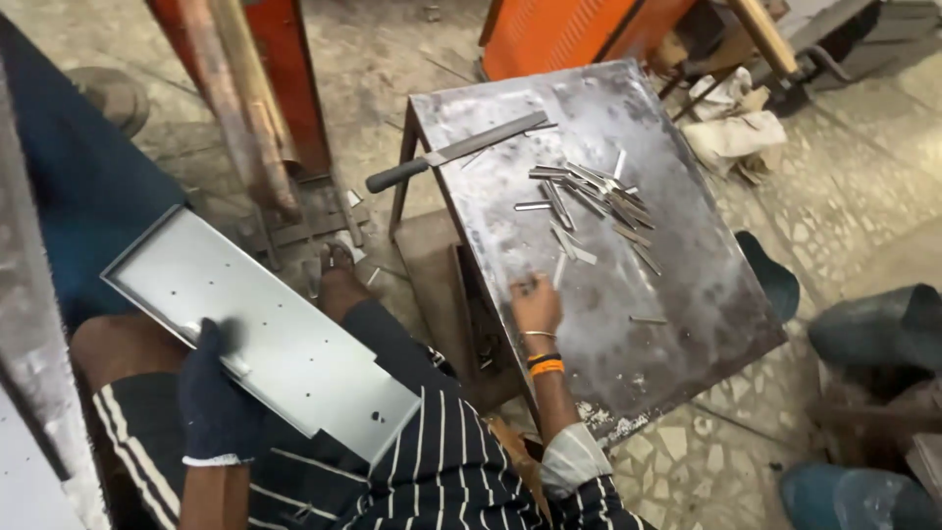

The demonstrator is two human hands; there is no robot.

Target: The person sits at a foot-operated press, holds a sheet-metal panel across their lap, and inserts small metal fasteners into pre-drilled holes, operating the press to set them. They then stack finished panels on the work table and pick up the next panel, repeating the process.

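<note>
His gloved left hand [218,393] grips the grey metal tray [260,329], long axis running away up-left; bare right hand [535,306] pinches a small strip [526,286] on the desk [687,294].

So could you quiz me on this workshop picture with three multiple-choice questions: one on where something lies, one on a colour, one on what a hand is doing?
1. Where does the file lie?
A. On the floor
B. On the table's far left part, handle over the edge
C. On the person's lap

2. What colour is the glove on the left hand?
A. Dark blue
B. White
C. Orange

3. What is the right hand doing?
A. Gripping the file
B. Resting on the lap
C. Pinching a small metal strip on the table

Answers:
1 B, the file lies across the far left part of the table, its dark handle past the rim.
2 A, the glove holding the grey sheet-metal panel is dark blue.
3 C, the bare fingers close on a strip near the pile of strips.
</note>
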